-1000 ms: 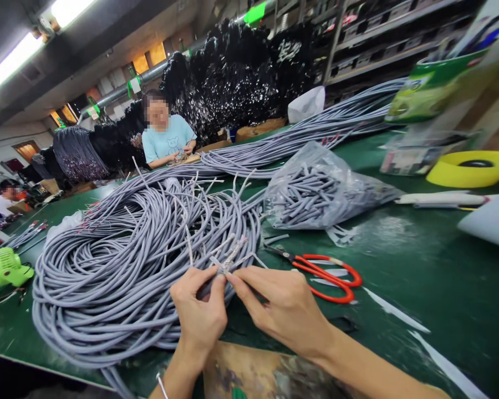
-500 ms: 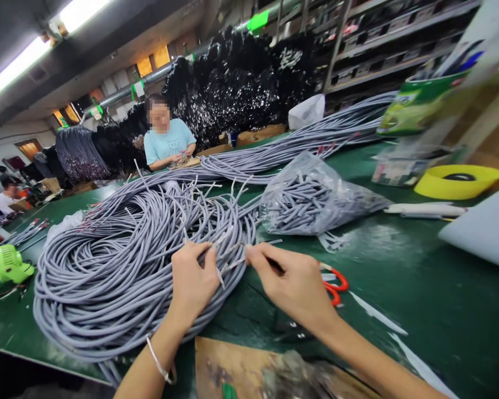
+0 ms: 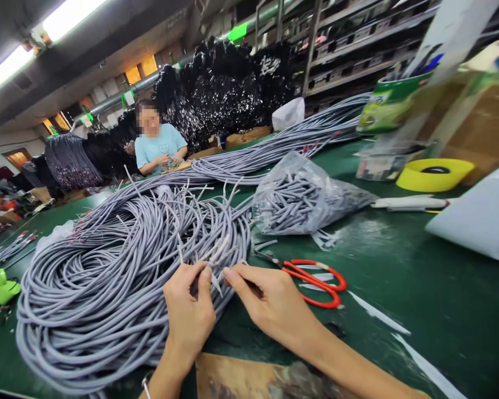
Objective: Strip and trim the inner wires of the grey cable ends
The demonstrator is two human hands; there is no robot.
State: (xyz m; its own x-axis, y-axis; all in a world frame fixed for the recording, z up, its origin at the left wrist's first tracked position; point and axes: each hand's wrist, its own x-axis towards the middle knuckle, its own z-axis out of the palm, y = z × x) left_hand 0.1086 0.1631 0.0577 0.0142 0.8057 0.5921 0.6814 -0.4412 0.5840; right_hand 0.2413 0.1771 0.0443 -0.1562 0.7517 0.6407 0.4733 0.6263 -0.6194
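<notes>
A big coil of grey cables (image 3: 87, 327) lies on the green table, many pale stripped ends gathered near my hands. My left hand (image 3: 190, 302) is closed in a pinch on one cable end, thumb against forefinger, over the coil's right side. Just to its right, my right hand (image 3: 270, 296) is closed too, its thumb and forefinger pinched at the frayed, stripped end of that cable. Exactly what strands sit between the right fingertips is too small to make out. Red-handled scissors (image 3: 335, 303) rest on the table beyond my right hand.
A clear bag (image 3: 301, 194) of short grey cable pieces lies behind my hands. Brown cardboard (image 3: 228, 377) with grey scraps is in front. To the right are a yellow tape roll (image 3: 434, 176) and white strips (image 3: 376, 313). Across the table sits a co-worker (image 3: 160, 147).
My right hand has come left and down, closer to my left hand; the strand stretched between them no longer shows. The scissors are more exposed. The whole view has shifted slightly.
</notes>
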